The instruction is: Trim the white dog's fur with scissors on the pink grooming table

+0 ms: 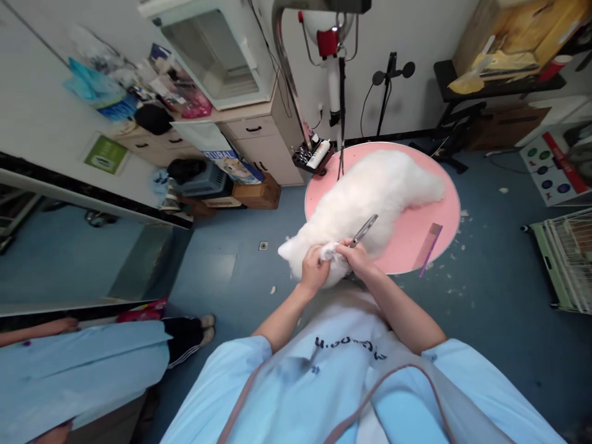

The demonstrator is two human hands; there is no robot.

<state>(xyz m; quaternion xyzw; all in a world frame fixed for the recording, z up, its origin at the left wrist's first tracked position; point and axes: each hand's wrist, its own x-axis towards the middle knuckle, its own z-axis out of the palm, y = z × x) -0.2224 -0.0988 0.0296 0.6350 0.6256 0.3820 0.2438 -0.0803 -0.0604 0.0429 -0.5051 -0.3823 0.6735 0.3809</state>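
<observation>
At the table's [407, 246] near edge, left hand [314, 271] grips dog's [370, 191] fur, right hand [358, 256] holds scissors [364, 230]; comb [430, 246] lies by the right rim.

Single head-worn view only. Looked steeply down from above own chest, faced forward toward round pink table [435, 213], close range, wide-angle, walls bent at edges.
</observation>
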